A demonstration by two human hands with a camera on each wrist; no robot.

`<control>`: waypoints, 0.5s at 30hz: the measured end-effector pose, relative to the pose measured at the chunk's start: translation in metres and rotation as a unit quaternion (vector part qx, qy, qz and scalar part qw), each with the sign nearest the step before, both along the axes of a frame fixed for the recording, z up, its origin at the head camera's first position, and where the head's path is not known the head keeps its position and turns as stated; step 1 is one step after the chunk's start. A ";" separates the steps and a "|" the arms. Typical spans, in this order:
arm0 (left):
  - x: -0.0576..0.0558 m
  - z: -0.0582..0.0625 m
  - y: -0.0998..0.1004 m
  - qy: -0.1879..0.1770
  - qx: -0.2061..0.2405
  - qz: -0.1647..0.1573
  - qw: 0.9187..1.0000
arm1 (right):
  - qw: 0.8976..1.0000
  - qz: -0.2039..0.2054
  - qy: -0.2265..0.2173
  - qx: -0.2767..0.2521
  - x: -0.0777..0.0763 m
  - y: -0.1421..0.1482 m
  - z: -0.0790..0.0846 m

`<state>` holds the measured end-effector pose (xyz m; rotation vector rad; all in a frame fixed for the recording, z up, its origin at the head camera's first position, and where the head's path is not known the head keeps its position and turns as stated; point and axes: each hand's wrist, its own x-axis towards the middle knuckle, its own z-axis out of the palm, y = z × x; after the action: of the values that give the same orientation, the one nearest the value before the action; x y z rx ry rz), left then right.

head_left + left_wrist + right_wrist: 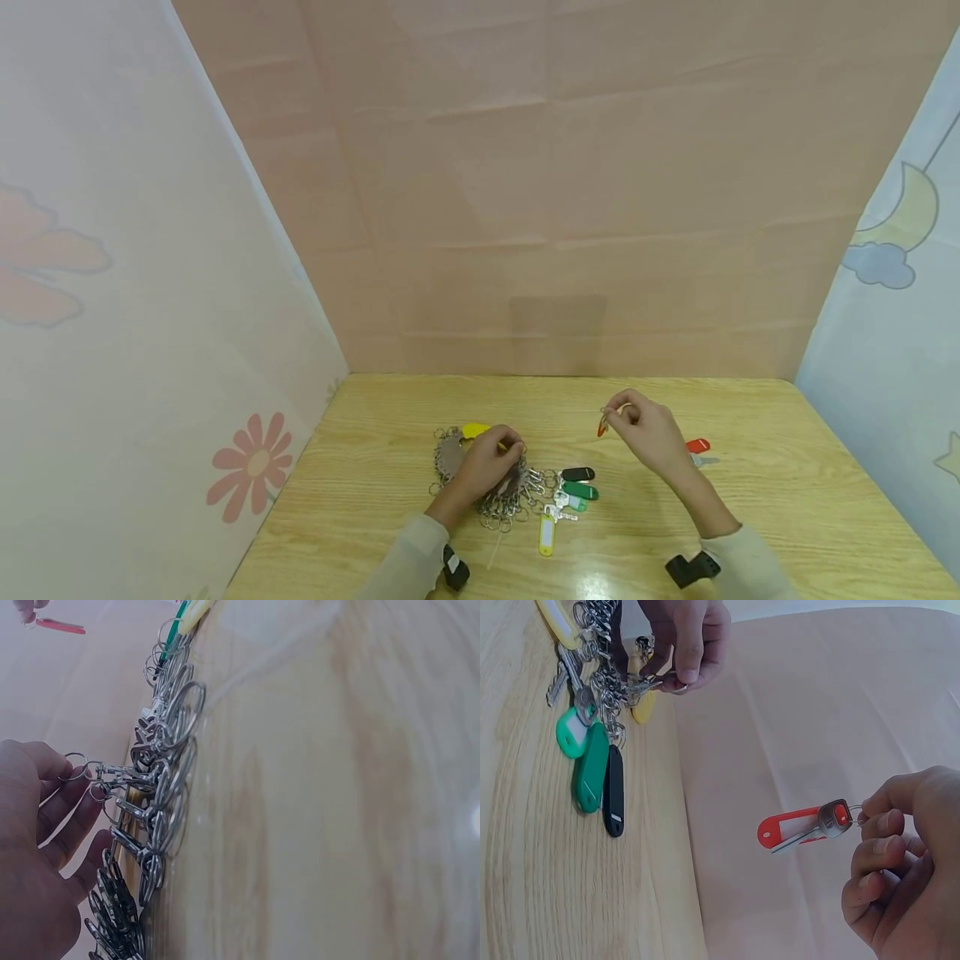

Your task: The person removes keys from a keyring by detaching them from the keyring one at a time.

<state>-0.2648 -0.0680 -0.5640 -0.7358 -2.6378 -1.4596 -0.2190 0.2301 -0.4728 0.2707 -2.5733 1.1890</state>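
My left hand is over a round grey key holder fringed with metal snap clips and split rings. Its thumb and finger pinch a split ring that hangs from one of the clips, while the other fingers spread beside the neighbouring rings. Up off the table, to the right, my right hand pinches the small wire ring of a red key tag. A silver key dangles along with this tag. The right hand's remaining fingers are curled.
Beside the holder's right edge lie a black tag, a green tag, a lighter green tag and a yellow tag with keys. Another yellow tag is behind the holder. Further right rests a second red tag with a key.
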 end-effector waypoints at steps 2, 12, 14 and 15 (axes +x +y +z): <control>0.000 0.000 -0.001 0.000 -0.002 0.001 1.000 | 1.000 -0.004 0.000 0.002 0.000 0.003 0.001; -0.001 -0.001 -0.004 -0.006 -0.007 0.008 1.000 | 1.000 -0.020 0.011 -0.003 0.006 0.018 0.006; -0.002 -0.001 -0.005 -0.005 -0.007 0.009 1.000 | 1.000 -0.023 0.013 0.002 0.007 0.021 0.007; -0.002 -0.001 -0.005 -0.006 -0.008 0.010 1.000 | 1.000 -0.024 0.013 0.004 0.008 0.023 0.008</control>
<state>-0.2665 -0.0731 -0.5654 -0.7023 -2.6600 -1.4442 -0.2115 0.2535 -0.4647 0.2236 -2.5472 1.1512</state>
